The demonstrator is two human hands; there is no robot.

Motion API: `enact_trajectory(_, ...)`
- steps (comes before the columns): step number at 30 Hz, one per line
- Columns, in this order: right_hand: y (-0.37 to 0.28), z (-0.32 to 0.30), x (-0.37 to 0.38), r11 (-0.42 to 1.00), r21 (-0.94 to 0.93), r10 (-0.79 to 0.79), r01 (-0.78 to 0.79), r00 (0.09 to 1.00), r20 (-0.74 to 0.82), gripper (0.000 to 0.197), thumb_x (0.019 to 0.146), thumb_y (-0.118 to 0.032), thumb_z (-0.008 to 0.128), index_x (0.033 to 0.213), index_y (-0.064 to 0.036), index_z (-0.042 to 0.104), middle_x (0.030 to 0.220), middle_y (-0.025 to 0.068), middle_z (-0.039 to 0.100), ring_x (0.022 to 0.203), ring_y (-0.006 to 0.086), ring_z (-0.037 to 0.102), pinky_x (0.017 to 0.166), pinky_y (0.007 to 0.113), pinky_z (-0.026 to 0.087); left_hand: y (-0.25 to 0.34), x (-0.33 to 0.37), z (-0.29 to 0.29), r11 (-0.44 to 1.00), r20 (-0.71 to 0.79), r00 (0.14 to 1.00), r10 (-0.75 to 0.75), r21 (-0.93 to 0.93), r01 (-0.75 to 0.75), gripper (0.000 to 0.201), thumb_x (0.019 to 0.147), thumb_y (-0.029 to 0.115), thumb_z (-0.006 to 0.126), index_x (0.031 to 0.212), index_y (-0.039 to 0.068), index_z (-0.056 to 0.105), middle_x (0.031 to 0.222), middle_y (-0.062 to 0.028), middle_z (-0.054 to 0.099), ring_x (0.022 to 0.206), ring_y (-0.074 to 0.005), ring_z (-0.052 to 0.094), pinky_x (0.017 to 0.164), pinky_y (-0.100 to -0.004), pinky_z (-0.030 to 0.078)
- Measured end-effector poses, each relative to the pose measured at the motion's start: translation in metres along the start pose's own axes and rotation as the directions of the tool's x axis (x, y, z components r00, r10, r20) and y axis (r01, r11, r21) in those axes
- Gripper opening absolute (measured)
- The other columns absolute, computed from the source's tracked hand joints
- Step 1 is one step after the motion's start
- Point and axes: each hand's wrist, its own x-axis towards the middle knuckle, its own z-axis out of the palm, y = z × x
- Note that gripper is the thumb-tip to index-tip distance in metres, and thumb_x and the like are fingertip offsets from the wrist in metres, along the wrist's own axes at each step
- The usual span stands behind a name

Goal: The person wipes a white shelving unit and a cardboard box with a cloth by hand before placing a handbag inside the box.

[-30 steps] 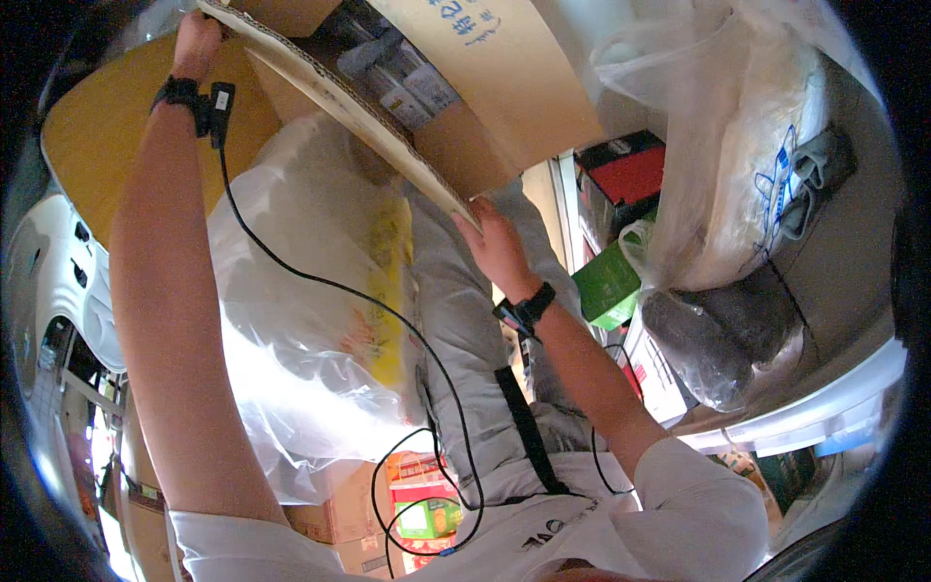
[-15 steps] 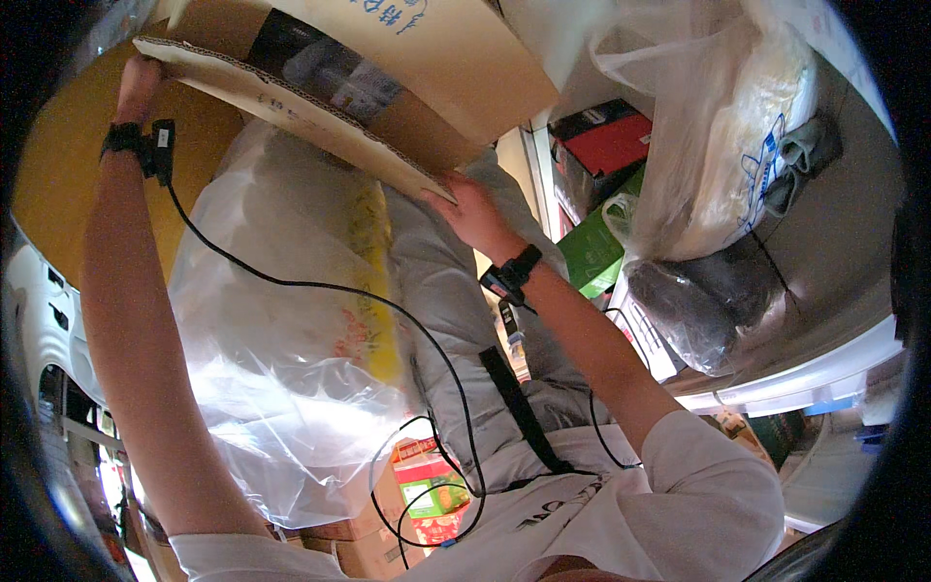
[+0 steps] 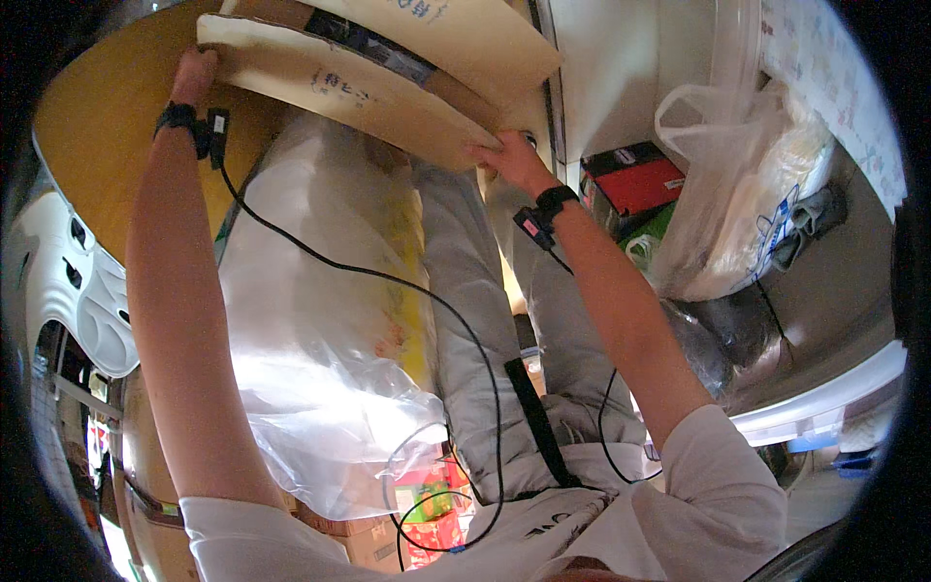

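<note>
An open cardboard box point(image 3: 359, 97) with dark handwriting on its flaps spans the top of the view. My left hand point(image 3: 197, 74) grips the left end of its near flap. On the right end of the same flap, my right hand point(image 3: 519, 163) is closed, thumb on the near face. Between the near and far flaps a strip of dark, glossy contents point(image 3: 373, 46) shows; what they are I cannot make out. Black straps with small cabled devices circle both wrists.
Below the box stands a big clear plastic sack point(image 3: 320, 252) of white stuff, beside my grey-trousered legs. A round yellow-brown tabletop point(image 3: 107, 126) and a white plastic chair point(image 3: 82, 281) are at left. At right are a red-and-black box point(image 3: 635, 179) and plastic bags point(image 3: 718, 213) on a grey surface.
The box has tipped, so its opening looks narrower and more of the near flap's face shows. Both hands keep hold of it. The whole view has shifted somewhat.
</note>
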Motion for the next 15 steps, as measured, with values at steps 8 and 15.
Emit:
enact_trajectory(8, -0.013, -0.003, -0.001, 0.999, -0.021, -0.043, 0.045, 0.995, 0.094, 0.036, 0.091, -0.031, 0.066, 0.109, -0.0003, 0.066, 0.09, 0.0153, 0.069, 0.084, 0.0258, 0.065, 0.077, 0.038, 0.051, 0.041, -0.062, -0.017, 0.883, 0.01, 1.0, 0.016, -0.469, -0.01, 0.054, 0.087, 0.023, 0.058, 0.137, 0.005, 0.047, 0.127, -0.0135, 0.059, 0.116, -0.0279, 0.055, 0.102, -0.0404, 0.039)
enact_trajectory(15, 0.018, -0.142, 0.025, 0.996, -0.088, -0.043, 0.033, 0.992, -0.118, 0.037, 0.089, -0.015, 0.07, 0.12, 0.0031, 0.058, 0.106, 0.013, 0.069, 0.093, 0.0182, 0.066, 0.079, 0.034, 0.053, 0.094, -0.074, 0.077, 0.796, 0.571, 0.798, -0.191, -0.386, 0.466, 0.062, 0.082, 0.031, 0.061, 0.137, 0.005, 0.047, 0.139, -0.0137, 0.049, 0.127, -0.028, 0.046, 0.102, -0.0389, 0.039)
